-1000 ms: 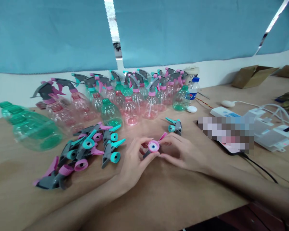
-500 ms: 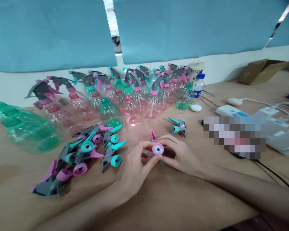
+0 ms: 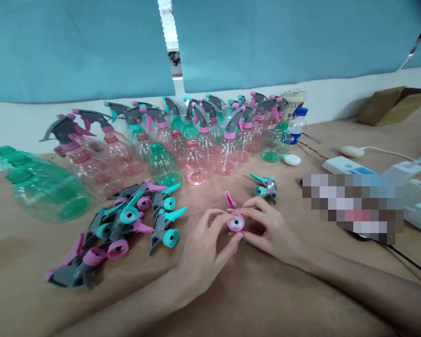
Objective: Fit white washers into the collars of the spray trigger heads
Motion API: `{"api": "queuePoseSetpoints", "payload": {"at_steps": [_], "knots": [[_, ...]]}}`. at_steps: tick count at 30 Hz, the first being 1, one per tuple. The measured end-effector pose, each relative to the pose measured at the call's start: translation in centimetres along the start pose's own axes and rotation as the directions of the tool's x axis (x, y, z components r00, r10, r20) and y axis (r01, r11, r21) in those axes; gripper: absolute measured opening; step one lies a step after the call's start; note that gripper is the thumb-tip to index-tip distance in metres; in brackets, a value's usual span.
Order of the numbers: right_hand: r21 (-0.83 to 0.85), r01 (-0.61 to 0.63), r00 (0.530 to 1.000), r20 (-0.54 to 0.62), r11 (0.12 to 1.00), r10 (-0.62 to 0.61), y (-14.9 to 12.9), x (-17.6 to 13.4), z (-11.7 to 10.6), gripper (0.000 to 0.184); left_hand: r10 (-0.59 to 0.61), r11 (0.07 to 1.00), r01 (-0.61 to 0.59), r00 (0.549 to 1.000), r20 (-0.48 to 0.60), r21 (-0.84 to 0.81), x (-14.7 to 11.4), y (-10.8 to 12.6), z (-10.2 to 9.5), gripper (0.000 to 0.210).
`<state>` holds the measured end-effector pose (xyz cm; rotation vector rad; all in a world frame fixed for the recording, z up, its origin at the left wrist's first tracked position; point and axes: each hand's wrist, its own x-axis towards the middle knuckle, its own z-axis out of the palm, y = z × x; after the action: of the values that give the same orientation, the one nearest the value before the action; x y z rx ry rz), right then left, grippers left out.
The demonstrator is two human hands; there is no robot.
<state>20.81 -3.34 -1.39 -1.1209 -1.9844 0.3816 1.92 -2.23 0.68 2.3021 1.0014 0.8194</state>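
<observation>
Both hands meet over the table around a trigger spray head [image 3: 236, 223], whose pink collar faces me with a pale disc and dark hole inside. Its pink trigger [image 3: 229, 200] points away from me. My left hand [image 3: 205, 255] pinches the collar from the left, index finger at its upper edge and thumb below. From the right, my right hand [image 3: 273, 231] grips the same spray head, its fingers curled round; the grey body is mostly hidden. A loose teal-and-grey spray head [image 3: 265, 188] lies just beyond my right hand. Left of my left hand is a pile of spray heads [image 3: 126, 224].
Behind stand several pink and green bottles, many with spray heads, including a pink open bottle [image 3: 197, 164]. Green bottles [image 3: 45, 187] lie left. At right are a soda bottle [image 3: 297, 127], a power strip [image 3: 347, 166], a blurred-out object [image 3: 351, 206] with a cable, and a cardboard box [image 3: 389, 106].
My view has turned slightly left, so things sit farther right. My left index finger has come onto the collar's upper edge, and the thumb has shifted along its lower side. Both hands still hold the spray head.
</observation>
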Motion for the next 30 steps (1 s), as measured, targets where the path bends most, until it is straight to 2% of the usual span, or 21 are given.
{"api": "queuePoseSetpoints", "payload": {"at_steps": [5, 10, 15, 22, 30], "knots": [[0.039, 0.002, 1.000, 0.031, 0.999, -0.004, 0.13, -0.22, -0.12, 0.025, 0.038, 0.995, -0.038, 0.999, -0.005, 0.089, -0.28, 0.04, 0.26, 0.022], [0.050, 0.007, 1.000, 0.030, 0.999, -0.009, 0.18, -0.34, -0.16, 0.024, 0.126, 0.974, -0.116, 0.991, -0.037, 0.197, -0.62, -0.33, 0.47, 0.023], [0.047, 0.023, 1.000, 0.016, 0.999, -0.024, 0.22, -0.19, -0.24, 0.025, 0.226, 0.932, -0.210, 0.974, -0.019, 0.296, -0.30, -0.68, 0.24, 0.022], [0.076, -0.004, 0.998, 0.056, 0.997, 0.000, 0.09, -0.05, -0.33, 0.024, 0.189, 0.978, -0.186, 0.982, -0.021, 0.097, 0.07, -0.60, -0.08, 0.017], [0.089, -0.010, 0.998, 0.057, 0.996, 0.005, 0.17, 0.07, -0.27, 0.021, 0.140, 0.990, -0.140, 0.990, 0.003, 0.004, 0.23, -0.73, -0.18, 0.015]]}}
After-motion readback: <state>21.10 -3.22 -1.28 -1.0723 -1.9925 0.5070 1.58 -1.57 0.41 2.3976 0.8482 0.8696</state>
